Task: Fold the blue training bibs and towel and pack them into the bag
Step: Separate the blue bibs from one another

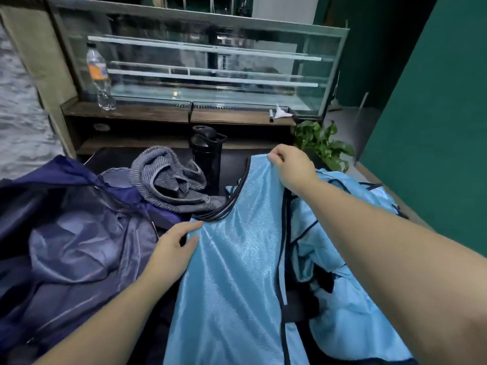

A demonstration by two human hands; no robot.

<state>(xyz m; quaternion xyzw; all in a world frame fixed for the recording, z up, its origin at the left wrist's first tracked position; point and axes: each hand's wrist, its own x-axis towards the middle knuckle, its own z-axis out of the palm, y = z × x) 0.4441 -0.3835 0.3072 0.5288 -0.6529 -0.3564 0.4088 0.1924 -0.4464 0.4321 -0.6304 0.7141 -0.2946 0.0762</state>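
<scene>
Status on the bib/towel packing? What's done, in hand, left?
Done: nothing visibly packed; the navy bag lies slumped on the left, no bib seen inside it.
In hand: one blue bib is spread flat; the right hand pinches its top edge and the left hand holds its left edge.
Left: folding this bib, the heap of blue bibs on the right, and the crumpled grey towel, then packing.

dark table (232, 164) | on it: bibs (232, 272), towel (168, 177), bag (73, 233), black bottle (207, 151)
</scene>
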